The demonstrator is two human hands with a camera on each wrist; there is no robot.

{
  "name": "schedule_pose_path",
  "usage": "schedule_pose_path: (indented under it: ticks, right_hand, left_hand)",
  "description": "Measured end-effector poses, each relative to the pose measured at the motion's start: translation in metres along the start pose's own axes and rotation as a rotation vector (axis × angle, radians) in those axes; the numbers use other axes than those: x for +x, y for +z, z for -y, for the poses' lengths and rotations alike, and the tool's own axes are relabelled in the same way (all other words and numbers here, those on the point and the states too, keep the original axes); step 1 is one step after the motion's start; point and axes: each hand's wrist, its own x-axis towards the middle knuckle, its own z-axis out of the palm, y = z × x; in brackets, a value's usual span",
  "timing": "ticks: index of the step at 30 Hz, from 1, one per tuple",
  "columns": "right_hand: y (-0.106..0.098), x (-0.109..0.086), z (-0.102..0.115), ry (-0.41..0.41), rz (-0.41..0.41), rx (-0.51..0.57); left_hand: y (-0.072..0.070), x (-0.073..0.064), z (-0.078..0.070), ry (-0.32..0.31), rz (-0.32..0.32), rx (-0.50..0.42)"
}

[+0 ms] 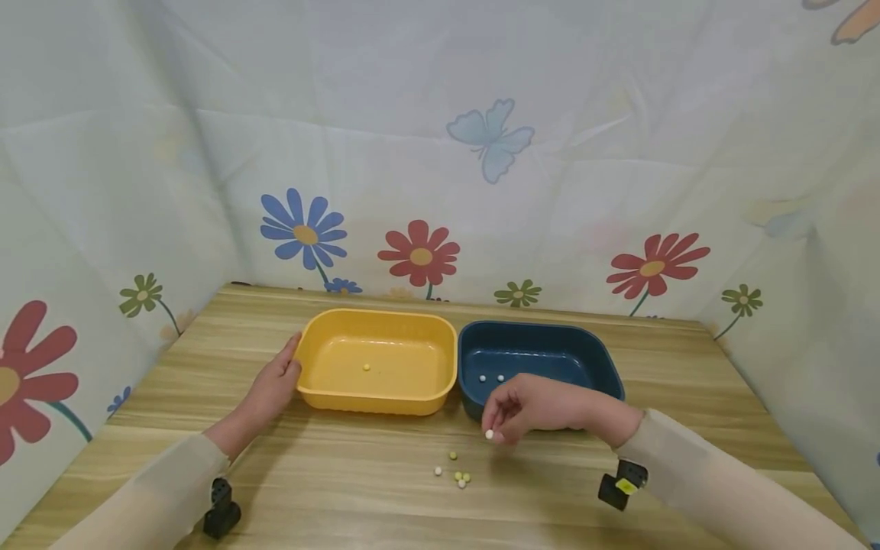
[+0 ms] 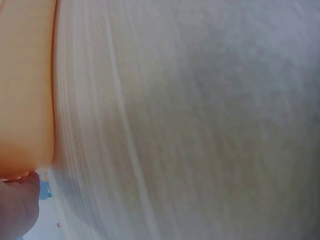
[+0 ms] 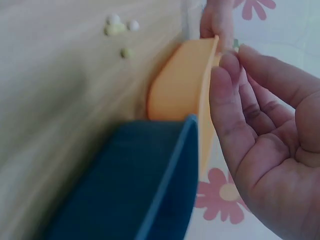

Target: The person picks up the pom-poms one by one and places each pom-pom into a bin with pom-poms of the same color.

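Note:
My right hand (image 1: pixel 532 409) pinches a small white ball (image 1: pixel 490 435) between thumb and fingertips, just in front of the blue basin (image 1: pixel 608 355). Two white balls (image 1: pixel 500 378) lie inside that basin, whose front wall is partly covered by the hand. At the left end of the yellow basin (image 1: pixel 378 403), my left hand (image 1: pixel 271 382) holds its side; the left wrist view shows only a bit of that hand (image 2: pixel 20 207) against the yellow wall. One pale yellow ball (image 1: pixel 367 367) sits on the yellow basin's floor. Several loose white and yellow-green balls (image 1: pixel 458 476) lie on the table before the basins.
Both basins stand side by side, touching, on a wood-grain table (image 1: pixel 357 481). A white cloth (image 1: pixel 385 153) printed with flowers and a butterfly hangs behind the table and on both sides. Each forearm carries a black wrist camera (image 1: pixel 221 510).

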Motion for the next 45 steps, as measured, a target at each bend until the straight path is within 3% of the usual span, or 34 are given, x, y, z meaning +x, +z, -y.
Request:
schedule_pose_path:
  ticks: [19,29,36,45]
  right_hand:
    - [-0.086,0.003,0.005,0.046,0.115,-0.009]
    - [-0.121,0.017,0.0,0.145,0.181,-0.048]
    - [-0.135,0.032,-0.016,0.239,0.218,0.009]
    - [-0.141,0.052,-0.046,0.276,0.286,0.085]
  left_hand:
    - [-0.001,0.001,-0.003,-0.012,0.005,0.006]
    - [-0.001,-0.001,-0.004,-0.008,0.003,-0.002]
    - [0.0,-0.001,-0.004,-0.006,0.011,-0.007]
    - [-0.001,-0.004,-0.006,-0.016,0.024,-0.011]
